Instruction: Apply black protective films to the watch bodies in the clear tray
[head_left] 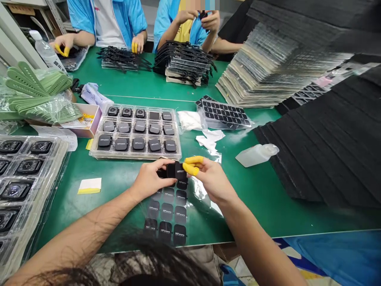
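My left hand (149,180) is closed around the edges of a black smartwatch body (170,170). In my right hand (214,179), with yellow finger cots on thumb and finger, I pinch a black printed screen film (180,171) against the watch's right side. How much of the film touches the screen I cannot tell. Beneath both hands lies a clear sheet of black printed films (167,211), its upper part hidden. Just beyond, a clear plastic tray (135,155) holds watch bodies in rows, most with printed black faces up and some with their sensor backs up.
At left stands another tray of watches (14,188), near green straps (38,89). A white bottle (256,155) lies at right, beside black sheets (324,143). More film sheets (224,113) and wipes (210,139) lie behind. Across the table, two co-workers sit behind black strap piles (184,63).
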The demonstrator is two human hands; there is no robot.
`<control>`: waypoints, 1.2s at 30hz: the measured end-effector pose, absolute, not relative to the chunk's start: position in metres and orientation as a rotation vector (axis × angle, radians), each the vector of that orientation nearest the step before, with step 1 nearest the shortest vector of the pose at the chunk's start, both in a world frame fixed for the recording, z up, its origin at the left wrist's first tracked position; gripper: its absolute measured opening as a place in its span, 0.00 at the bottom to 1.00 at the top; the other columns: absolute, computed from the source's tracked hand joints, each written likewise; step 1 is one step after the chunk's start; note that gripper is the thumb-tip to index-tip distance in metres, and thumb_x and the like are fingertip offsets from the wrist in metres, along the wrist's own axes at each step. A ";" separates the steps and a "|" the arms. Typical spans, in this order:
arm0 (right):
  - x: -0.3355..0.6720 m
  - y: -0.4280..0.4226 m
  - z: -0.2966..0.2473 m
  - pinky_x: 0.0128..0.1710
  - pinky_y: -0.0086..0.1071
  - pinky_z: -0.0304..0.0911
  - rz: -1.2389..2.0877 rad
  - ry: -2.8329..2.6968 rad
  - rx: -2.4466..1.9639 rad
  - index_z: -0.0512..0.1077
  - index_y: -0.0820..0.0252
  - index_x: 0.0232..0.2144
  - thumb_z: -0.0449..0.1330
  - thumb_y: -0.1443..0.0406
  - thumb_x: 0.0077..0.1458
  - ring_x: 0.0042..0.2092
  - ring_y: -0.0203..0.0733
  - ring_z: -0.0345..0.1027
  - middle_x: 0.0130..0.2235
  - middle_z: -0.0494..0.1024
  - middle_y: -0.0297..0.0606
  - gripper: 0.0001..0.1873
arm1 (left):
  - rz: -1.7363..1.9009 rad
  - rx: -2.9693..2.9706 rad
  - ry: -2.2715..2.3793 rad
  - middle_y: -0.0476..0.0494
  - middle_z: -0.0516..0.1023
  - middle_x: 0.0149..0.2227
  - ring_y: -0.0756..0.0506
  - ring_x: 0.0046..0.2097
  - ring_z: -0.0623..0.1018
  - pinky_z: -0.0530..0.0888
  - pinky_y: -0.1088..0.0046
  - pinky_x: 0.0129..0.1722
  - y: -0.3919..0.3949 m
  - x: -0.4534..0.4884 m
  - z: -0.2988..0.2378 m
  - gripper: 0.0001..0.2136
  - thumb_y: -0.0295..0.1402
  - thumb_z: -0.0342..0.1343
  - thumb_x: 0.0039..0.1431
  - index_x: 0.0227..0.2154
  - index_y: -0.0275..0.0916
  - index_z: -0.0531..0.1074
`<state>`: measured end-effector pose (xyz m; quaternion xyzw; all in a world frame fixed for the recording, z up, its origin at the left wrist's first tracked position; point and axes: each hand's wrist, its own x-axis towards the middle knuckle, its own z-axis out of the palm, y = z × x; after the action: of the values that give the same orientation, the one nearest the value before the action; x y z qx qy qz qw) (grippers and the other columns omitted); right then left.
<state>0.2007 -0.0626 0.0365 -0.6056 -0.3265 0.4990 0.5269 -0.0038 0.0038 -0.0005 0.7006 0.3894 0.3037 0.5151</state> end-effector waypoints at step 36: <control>0.177 -0.049 0.015 0.38 0.36 0.77 1.282 -0.569 -1.478 0.82 0.58 0.28 0.87 0.54 0.24 0.37 0.43 0.78 0.34 0.84 0.37 0.28 | 0.700 1.784 1.027 0.52 0.86 0.36 0.45 0.40 0.84 0.79 0.71 0.44 0.000 -0.003 -0.001 0.22 0.29 0.73 0.50 0.51 0.44 0.85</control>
<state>0.1772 -0.0486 0.0147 -0.6177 -0.2376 0.5358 0.5244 -0.0027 0.0005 -0.0011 0.7265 0.4182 0.2850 0.4648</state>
